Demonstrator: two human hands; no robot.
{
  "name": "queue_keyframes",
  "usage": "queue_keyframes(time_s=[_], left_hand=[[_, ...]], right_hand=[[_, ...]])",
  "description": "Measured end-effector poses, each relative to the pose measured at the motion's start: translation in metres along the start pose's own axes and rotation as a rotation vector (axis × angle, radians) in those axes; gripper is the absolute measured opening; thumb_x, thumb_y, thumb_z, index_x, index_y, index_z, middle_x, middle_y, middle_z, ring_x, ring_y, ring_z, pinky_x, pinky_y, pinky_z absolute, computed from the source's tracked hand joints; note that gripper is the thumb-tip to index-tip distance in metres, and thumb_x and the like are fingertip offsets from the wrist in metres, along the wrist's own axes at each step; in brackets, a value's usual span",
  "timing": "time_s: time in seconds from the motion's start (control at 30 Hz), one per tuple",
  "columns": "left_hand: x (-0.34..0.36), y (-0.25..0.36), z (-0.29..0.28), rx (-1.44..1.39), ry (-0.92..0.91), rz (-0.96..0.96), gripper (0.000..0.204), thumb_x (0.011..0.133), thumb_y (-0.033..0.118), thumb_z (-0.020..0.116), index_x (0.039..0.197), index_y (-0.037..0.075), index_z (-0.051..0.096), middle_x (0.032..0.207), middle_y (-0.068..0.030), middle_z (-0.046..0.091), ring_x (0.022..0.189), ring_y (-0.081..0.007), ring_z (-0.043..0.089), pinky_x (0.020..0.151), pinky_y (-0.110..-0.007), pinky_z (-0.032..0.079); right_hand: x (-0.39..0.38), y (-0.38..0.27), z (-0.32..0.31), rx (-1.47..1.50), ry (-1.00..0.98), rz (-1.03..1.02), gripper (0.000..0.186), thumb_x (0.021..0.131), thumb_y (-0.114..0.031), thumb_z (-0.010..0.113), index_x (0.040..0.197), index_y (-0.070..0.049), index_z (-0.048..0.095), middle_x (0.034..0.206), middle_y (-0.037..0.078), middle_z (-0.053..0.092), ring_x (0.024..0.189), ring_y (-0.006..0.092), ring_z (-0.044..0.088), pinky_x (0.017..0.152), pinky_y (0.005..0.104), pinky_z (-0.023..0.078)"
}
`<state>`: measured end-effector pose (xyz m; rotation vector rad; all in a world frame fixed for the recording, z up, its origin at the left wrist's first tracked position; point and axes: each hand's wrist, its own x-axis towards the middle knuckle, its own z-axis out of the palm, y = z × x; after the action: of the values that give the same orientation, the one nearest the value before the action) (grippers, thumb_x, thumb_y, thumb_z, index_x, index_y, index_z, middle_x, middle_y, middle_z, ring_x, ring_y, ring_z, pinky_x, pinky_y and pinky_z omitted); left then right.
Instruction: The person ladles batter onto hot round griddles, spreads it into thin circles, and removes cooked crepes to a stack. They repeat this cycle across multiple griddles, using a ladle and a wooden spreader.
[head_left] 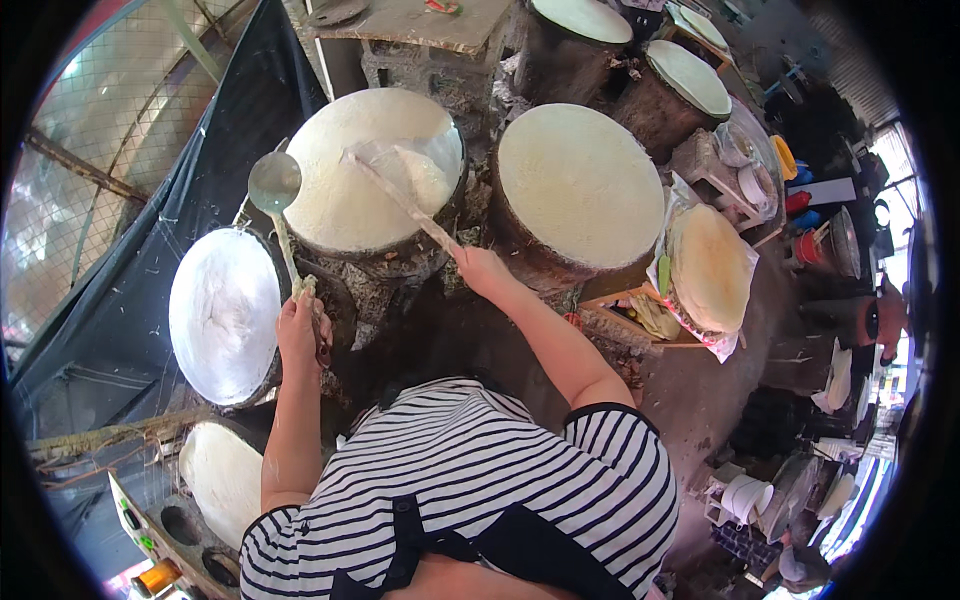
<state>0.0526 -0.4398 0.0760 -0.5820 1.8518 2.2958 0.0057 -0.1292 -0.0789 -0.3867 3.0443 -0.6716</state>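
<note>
Near left: the ladle (274, 183) stands up on its long handle beyond the silvery-white round surface (222, 320), its bowl by the left edge of the pale round griddle (325, 205). Contents can't be made out; a tipped wrist could send any drips over the rim. Farther ahead, the wooden-handled tool (410, 203) crosses the griddle's near rim, its blurred head beside a wet-looking pale mound (428, 178). My judgement: too much pressure or a tilted head might tear or streak the layer; an uneven sweep might leave it thick at the mound. If the rim is hot, a low right forearm risks a burn. Fingers: left hand (297, 325) wrapped round the lower ladle handle, no gap visible; right hand (480, 272) curled about the near end of the wooden handle, thumb position unclear. Neither hand touches the griddle. Just right of it, a second pale griddle (580, 185), untouched by either tool.
</note>
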Motion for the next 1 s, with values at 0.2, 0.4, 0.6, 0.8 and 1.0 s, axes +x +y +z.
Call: queue_keyframes(time_s=[0.2, 0.4, 0.6, 0.8, 1.0], left_hand=[[0.012, 0.001, -0.023, 0.075, 0.014, -0.021, 0.019, 0.091, 0.025, 0.053, 0.084, 0.007, 0.049, 0.062, -0.0004, 0.046, 0.04, -0.0098, 0.044, 0.033, -0.024, 0.035], [0.015, 0.003, -0.032, 0.041, 0.031, 0.01, 0.024, 0.091, 0.03, 0.052, 0.082, 0.008, 0.049, 0.058, 0.0004, 0.044, 0.039, -0.0093, 0.043, 0.032, -0.023, 0.033], [0.009, -0.001, -0.049, 0.033, 0.066, -0.054, 0.023, 0.092, 0.026, 0.052, 0.08, 0.007, 0.047, 0.059, -0.0003, 0.043, 0.039, -0.0101, 0.042, 0.032, -0.025, 0.035], [0.017, -0.005, -0.024, 0.034, -0.005, -0.054, 0.023, 0.091, 0.029, 0.053, 0.079, 0.01, 0.047, 0.059, 0.0008, 0.044, 0.037, -0.009, 0.04, 0.03, -0.023, 0.031], [0.017, -0.003, -0.003, -0.01, -0.083, -0.044, 0.021, 0.09, 0.025, 0.055, 0.08, 0.008, 0.049, 0.061, -0.0005, 0.046, 0.039, -0.0107, 0.043, 0.032, -0.024, 0.035]], right_hand=[[0.028, -0.026, -0.062, 0.009, 0.153, 0.393, 0.037, 0.093, -0.034, 0.04, 0.081, -0.002, 0.055, 0.07, 0.022, 0.063, 0.066, 0.0388, 0.063, 0.06, 0.0482, 0.051], [0.062, 0.002, -0.069, -0.071, 0.155, 0.392, 0.019, 0.089, -0.019, 0.042, 0.089, -0.001, 0.05, 0.075, 0.022, 0.064, 0.072, 0.0364, 0.065, 0.063, 0.0469, 0.051], [0.07, -0.041, -0.067, -0.051, 0.3, 0.317, 0.044, 0.083, -0.011, 0.045, 0.126, -0.002, 0.039, 0.078, 0.022, 0.062, 0.067, 0.0362, 0.063, 0.06, 0.0463, 0.05], [0.059, -0.044, -0.053, 0.03, 0.147, 0.44, 0.048, 0.083, -0.012, 0.044, 0.13, -0.004, 0.036, 0.078, 0.023, 0.062, 0.068, 0.0386, 0.063, 0.062, 0.0486, 0.05], [0.048, -0.036, -0.046, 0.01, 0.178, 0.465, 0.047, 0.084, -0.01, 0.043, 0.131, -0.005, 0.036, 0.079, 0.022, 0.062, 0.071, 0.0377, 0.063, 0.063, 0.0474, 0.05]])
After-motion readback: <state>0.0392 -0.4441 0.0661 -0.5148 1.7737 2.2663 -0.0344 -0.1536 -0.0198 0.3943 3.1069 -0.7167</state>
